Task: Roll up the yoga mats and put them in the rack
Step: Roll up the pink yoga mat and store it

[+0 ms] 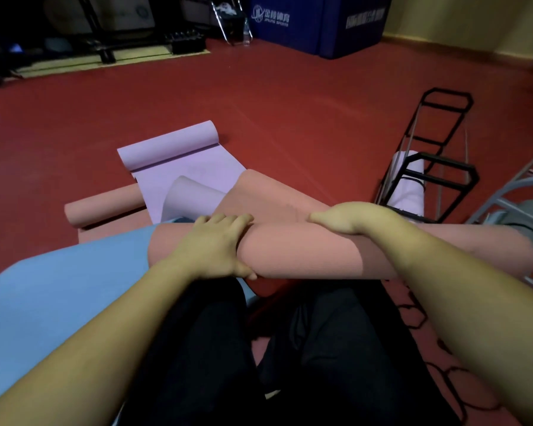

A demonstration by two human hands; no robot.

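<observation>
While I kneel on the dark red gym floor [290,96], my left hand [217,247] wraps around the thick rolled salmon-pink foam yoga mat [305,253], fingers curled over its top and thumb tucked beneath, so that grip is closed on the roll. My right hand [348,218] lies over the top of the same roll further along, fingers curved down its far side and holding it. This roll lies crosswise just in front of my knees in black trousers [336,348], its unrolled remainder running away from me toward the other mats. Beneath its left end a flat light blue foam mat [43,302] spreads out to my left. Beyond my hands, a lilac yoga mat [173,161] lies partly unrolled, its far end curled into a roll, and it rests across a second, slimmer salmon-pink rolled mat [102,207]. To my right stands the black metal wire rack [437,155], holding a white rolled mat [408,192] in its lower section. A large navy blue padded block [317,23] with white lettering stands by the yellow wall [474,20].
</observation>
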